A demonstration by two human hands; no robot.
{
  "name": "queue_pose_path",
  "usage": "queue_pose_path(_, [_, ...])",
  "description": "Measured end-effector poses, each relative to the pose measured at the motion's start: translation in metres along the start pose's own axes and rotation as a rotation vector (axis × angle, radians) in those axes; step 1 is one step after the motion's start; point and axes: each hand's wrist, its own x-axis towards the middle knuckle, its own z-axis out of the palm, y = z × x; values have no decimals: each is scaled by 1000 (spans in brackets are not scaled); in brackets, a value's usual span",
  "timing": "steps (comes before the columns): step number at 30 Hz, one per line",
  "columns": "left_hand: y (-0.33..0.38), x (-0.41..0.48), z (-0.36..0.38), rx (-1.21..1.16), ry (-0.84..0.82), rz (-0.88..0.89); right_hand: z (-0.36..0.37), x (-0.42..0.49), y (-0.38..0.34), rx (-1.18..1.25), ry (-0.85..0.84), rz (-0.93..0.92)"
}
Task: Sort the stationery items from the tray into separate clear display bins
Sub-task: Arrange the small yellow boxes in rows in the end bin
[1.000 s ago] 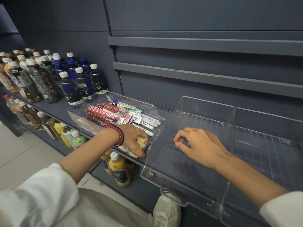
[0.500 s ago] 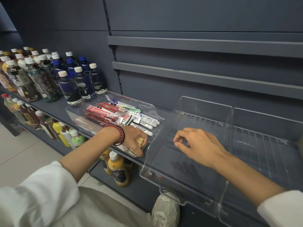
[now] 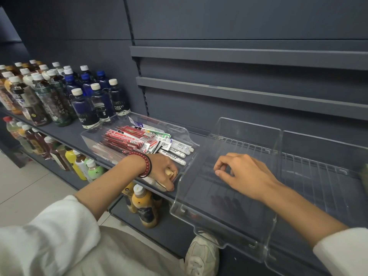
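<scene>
**A:** What are the hands doing?

**B:** The left hand [image 3: 163, 172] is curled round a few small tan pieces [image 3: 169, 173]. It grips them at the near right corner of the tray [image 3: 179, 127]. The right hand [image 3: 245, 174] is over the first clear bin [image 3: 219, 220], with its fingers loosely bent and the thumb close to the forefinger. Nothing shows in it. I cannot tell whether it touches the bin floor.

**A:** And the other stationery?

**B:** It lies in the tray. Red packets [image 3: 127, 140] are heaped across the middle, with green-and-white packets [image 3: 159, 134] behind them. White markers [image 3: 175, 154] lie side by side toward the tray's right wall, just beyond the left knuckles.

**A:** Where does the tray sit relative to the bins?

**B:** It stands on the dark shelf [image 3: 65, 132]. The first clear bin is just to its right, but I cannot make out whether their walls touch. A second clear bin [image 3: 328, 176] adjoins the first on the far side. The ribbed floors of both bins are visible.

**A:** What surrounds them?

**B:** Capped bottles [image 3: 85, 100] stand in rows on the same shelf left of the tray, the dark blue ones nearest it. More bottles stand on the shelf below, including a yellow-brown bottle [image 3: 143, 206] under the left wrist. That wrist wears a red beaded bracelet [image 3: 146, 164]. Both arms end in white sleeves [image 3: 49, 236]. A pale shoe [image 3: 201, 255] shows on the floor beneath the first bin's front lip.
</scene>
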Motion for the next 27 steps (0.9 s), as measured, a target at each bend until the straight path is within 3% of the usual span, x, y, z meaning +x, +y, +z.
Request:
queue_pose_path(5, [2, 2, 6, 139, 131, -28, -7, -3, -2, 16, 17, 17])
queue_pose_path(10, [12, 4, 2, 335, 10, -162, -17, -10, -5, 30, 54, 24])
queue_pose_path(14, [17, -2, 4, 270, 42, -192, -27, -22, -1, 13, 82, 26])
queue_pose_path(17, [12, -11, -1, 181, 203, -205, -35, -33, 6, -2, 98, 34])
queue_pose_path(20, [8, -19, -11, 107, 511, -281, -43, -43, 12, 4, 129, 48])
queue_pose_path(23, [29, -28, -27, -166, 877, -360, -51, -51, 16, 21, 163, 56])
queue_pose_path(25, [60, -25, -41, -372, 1070, -323, -56, -55, 19, 79, 216, 69])
queue_pose_path(27, [103, -11, -55, -641, 1083, -231, -61, -60, 21, 151, 288, 69])
